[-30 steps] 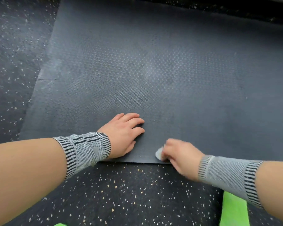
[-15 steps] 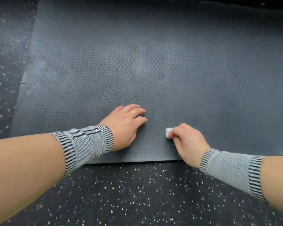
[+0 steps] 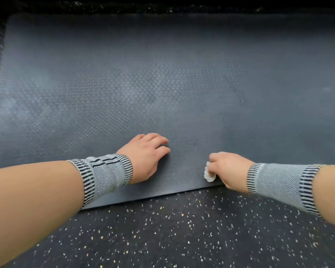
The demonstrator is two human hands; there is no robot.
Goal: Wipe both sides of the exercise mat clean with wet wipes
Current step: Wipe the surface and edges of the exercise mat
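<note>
Wipe (image 3: 209,174) back at mat (image 3: 162,84) edge

Most of the wipe (image 3: 208,174) is balled up inside the right hand (image 3: 228,169), so only a small white bit pokes out on its thumb side. The mat (image 3: 162,84) runs off frame past the right hand and out beyond the left hand (image 3: 145,153) too. Left palm and fingertips are hidden underneath, so can't tell how hard it's pressing.

one mat (image 3: 182,78); one wipe (image 3: 208,174); two wristbands (image 3: 106,174)
</note>
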